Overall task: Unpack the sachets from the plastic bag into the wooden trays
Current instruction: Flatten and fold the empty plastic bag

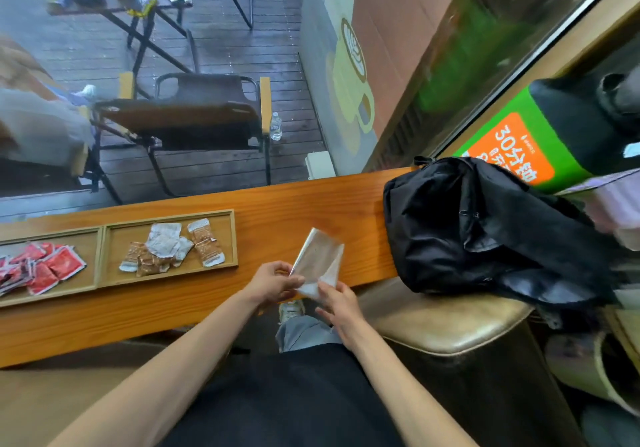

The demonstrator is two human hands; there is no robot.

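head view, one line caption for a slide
Both hands hold a clear bag beside two sachet-filled trays.

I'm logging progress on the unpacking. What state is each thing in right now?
plastic bag: held up over the counter, looks empty
left hand: grips the bag's lower edge
right hand: pinches the bag's lower corner
left tray: holds red sachets
right tray: holds brown and white sachets
backpack: slumped on the counter

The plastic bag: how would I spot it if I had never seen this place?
Find the long wooden counter and the two wooden trays at its left. Right of them, above the counter's near edge, both hands pinch the plastic bag. Unlike the red sachets and the brown and white sachets, it is clear, shiny and held up.
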